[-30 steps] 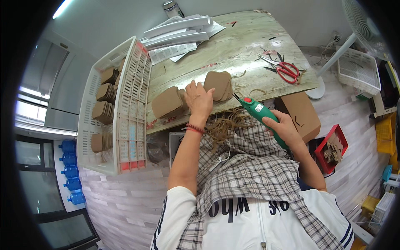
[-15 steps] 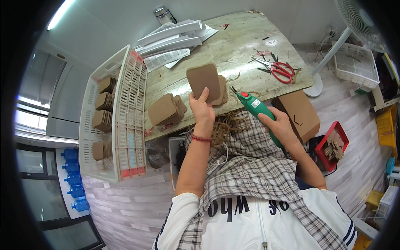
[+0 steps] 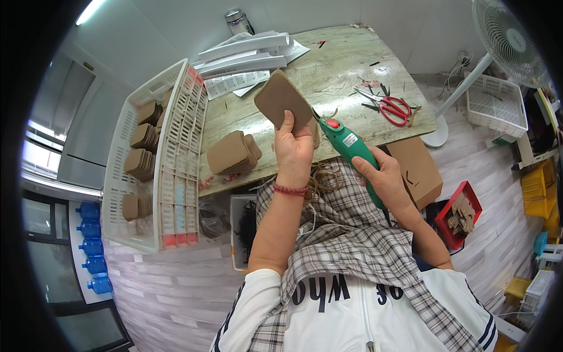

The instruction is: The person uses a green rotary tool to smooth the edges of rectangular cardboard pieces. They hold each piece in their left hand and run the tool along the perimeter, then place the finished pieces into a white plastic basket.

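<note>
My left hand (image 3: 293, 150) grips a flat brown pad (image 3: 281, 100) with rounded corners, thumb on its face, held up over the table's front edge. It looks like fabric or soft board. Wrapped in my right hand (image 3: 382, 175) are green electric scissors (image 3: 343, 138) with a red button. Their dark tip meets or nearly touches the pad's right edge. A pile of similar brown pads (image 3: 229, 154) lies on the table, left of my left hand. More pads behind the held one are mostly hidden. Thin brown trimmed strips (image 3: 325, 176) hang over my checked apron.
On the table (image 3: 340, 64) lie red-handled scissors (image 3: 394, 110), dark scraps and papers (image 3: 246, 56). A white plastic crate (image 3: 176, 146) with stacked pads stands left. Right are a cardboard box (image 3: 416, 170), a red tray of brown pieces (image 3: 463, 214) and a fan (image 3: 510, 44).
The pad has tilted left and risen slightly in my left hand. My right hand has brought the electric scissors left and up, from a gap to the pad's edge.
</note>
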### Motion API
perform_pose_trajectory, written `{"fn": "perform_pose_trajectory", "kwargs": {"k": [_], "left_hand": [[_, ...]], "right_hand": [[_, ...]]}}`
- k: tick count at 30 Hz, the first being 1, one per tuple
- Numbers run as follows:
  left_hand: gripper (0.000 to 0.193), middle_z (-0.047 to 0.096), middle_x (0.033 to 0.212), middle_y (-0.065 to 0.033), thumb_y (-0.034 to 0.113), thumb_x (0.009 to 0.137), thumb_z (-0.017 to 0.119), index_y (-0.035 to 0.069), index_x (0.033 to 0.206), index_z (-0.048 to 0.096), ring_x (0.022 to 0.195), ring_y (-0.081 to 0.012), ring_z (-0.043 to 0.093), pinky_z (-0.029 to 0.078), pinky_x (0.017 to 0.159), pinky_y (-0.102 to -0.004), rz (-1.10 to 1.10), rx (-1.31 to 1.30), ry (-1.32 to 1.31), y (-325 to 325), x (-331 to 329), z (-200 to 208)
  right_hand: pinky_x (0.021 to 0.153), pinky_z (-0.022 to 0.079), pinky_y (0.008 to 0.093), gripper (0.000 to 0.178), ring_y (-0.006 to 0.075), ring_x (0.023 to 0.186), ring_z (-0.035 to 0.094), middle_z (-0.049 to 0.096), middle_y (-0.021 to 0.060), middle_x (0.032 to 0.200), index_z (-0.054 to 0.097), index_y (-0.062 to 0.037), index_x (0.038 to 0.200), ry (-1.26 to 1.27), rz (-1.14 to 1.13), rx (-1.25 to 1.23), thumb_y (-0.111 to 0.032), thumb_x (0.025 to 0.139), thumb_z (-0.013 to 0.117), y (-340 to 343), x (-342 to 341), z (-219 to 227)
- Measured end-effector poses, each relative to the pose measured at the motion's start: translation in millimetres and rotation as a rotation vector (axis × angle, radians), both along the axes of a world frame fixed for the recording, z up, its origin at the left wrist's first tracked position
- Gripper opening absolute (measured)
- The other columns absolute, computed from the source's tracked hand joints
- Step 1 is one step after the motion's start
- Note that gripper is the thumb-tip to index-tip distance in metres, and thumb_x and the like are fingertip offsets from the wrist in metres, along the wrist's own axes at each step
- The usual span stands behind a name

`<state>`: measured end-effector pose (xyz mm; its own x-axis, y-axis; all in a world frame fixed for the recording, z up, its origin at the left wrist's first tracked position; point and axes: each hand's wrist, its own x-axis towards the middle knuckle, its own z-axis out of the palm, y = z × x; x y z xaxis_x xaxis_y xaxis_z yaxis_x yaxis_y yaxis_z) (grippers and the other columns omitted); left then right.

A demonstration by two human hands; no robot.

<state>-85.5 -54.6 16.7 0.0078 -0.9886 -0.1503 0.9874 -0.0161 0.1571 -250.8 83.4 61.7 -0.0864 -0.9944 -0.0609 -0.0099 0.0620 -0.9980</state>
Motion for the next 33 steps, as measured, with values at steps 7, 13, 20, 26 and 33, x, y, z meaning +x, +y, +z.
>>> {"fn": "perform_pose_trajectory", "kwargs": {"k": [7, 13, 20, 26, 33], "left_hand": [[0.039, 0.058, 0.123, -0.0101, -0.001, 0.089, 0.062, 0.005, 0.126, 0.051, 0.115, -0.0260, 0.056, 0.048, 0.102, -0.0407, -0.051, -0.026, 0.011, 12, -8, -4], [0.040, 0.058, 0.125, -0.0085, 0.002, 0.090, 0.061, 0.006, 0.128, 0.050, 0.117, -0.0248, 0.055, 0.046, 0.102, -0.0414, -0.084, -0.048, -0.133, 33, -20, -6], [0.047, 0.057, 0.127, -0.0082, -0.002, 0.090, 0.061, 0.008, 0.133, 0.045, 0.115, -0.0238, 0.057, 0.049, 0.100, -0.0391, -0.139, -0.063, -0.222, 52, -20, -16], [0.029, 0.065, 0.115, -0.0091, -0.004, 0.089, 0.061, 0.004, 0.117, 0.057, 0.105, -0.0224, 0.064, 0.054, 0.092, -0.0358, -0.138, -0.106, -0.423, 57, 5, -26], [0.028, 0.069, 0.105, -0.0078, -0.007, 0.085, 0.063, 0.003, 0.111, 0.064, 0.093, -0.0176, 0.067, 0.057, 0.080, -0.0318, -0.308, -0.218, -0.758, 47, 63, -34]], "right_hand": [[0.050, 0.043, 0.0222, 0.037, 0.0049, 0.056, 0.051, 0.058, 0.0003, 0.073, 0.063, 0.0030, 0.111, 0.024, -0.024, 0.004, -0.026, 0.089, 0.069, 0, 3, 13], [0.051, 0.042, 0.0213, 0.034, 0.0049, 0.056, 0.051, 0.058, -0.0001, 0.072, 0.064, 0.0028, 0.106, 0.069, -0.049, -0.010, -0.026, 0.090, 0.068, -2, -1, 19], [0.053, 0.043, 0.0215, 0.035, 0.0052, 0.057, 0.052, 0.058, 0.0003, 0.070, 0.064, 0.0003, 0.105, 0.061, -0.049, 0.011, -0.032, 0.090, 0.067, -7, -9, 25], [0.054, 0.043, 0.0216, 0.034, 0.0052, 0.058, 0.051, 0.058, -0.0006, 0.071, 0.064, 0.0002, 0.101, 0.041, -0.002, 0.070, -0.032, 0.090, 0.067, -1, -23, 27], [0.055, 0.045, 0.0207, 0.035, 0.0053, 0.064, 0.054, 0.059, 0.0002, 0.077, 0.062, 0.0014, 0.110, 0.120, 0.168, 0.159, -0.027, 0.091, 0.066, 9, -46, 17]]}}
